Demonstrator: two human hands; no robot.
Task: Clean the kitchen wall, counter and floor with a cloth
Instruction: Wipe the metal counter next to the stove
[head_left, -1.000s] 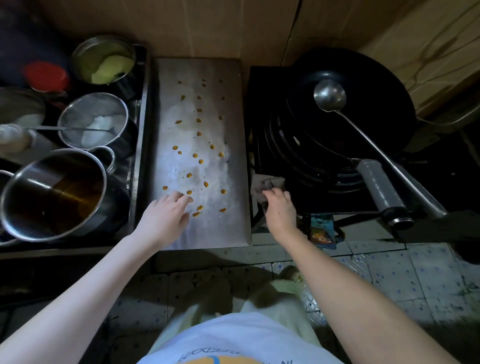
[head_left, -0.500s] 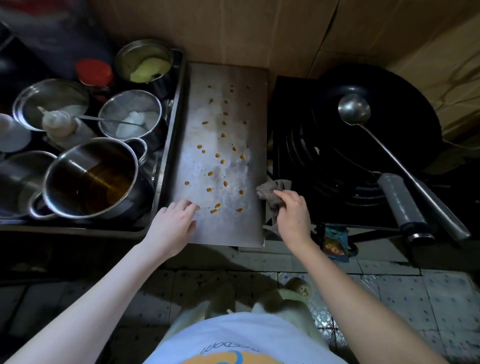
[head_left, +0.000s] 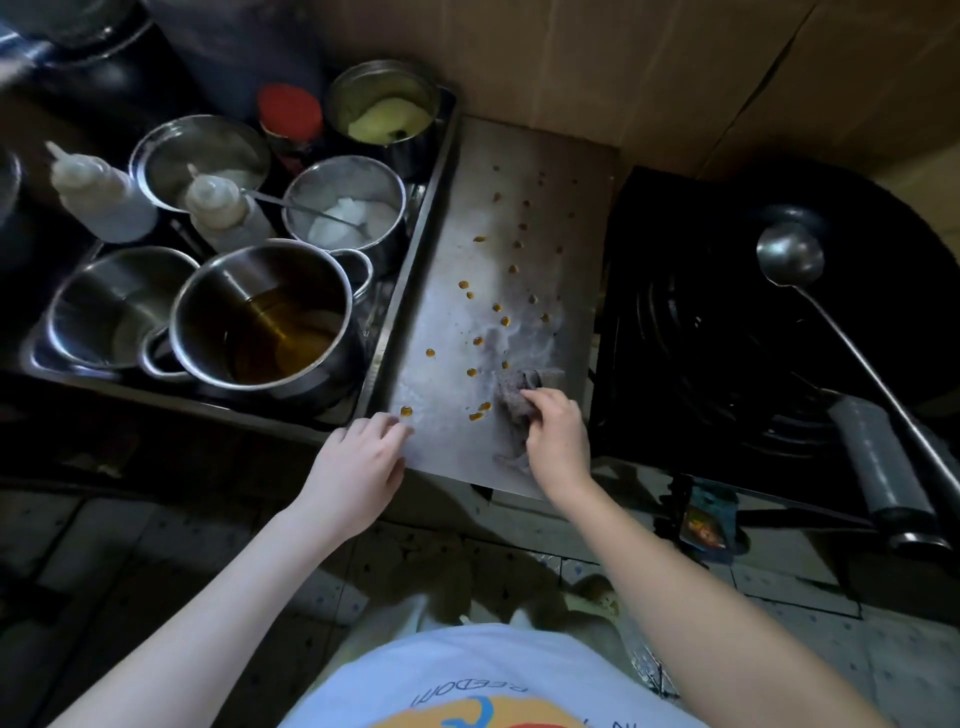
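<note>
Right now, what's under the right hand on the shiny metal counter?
A crumpled grey cloth, held by the right hand on the orange-spotted steel counter. Whatever lies beneath the cloth is covered.

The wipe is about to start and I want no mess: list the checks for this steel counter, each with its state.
1. Cloth gripped by right hand: ok, fingers curled on it.
2. Cloth on the counter: ok, near its front right.
3. Left hand out of the path: not ok, fingertips rest beside the nearest orange drops.
4. Drops wiped away: not ok, many lie scattered toward the back.
5. Oil pot off the counter: ok, stands left of it.
6. Cloth damp: cannot tell.
</note>
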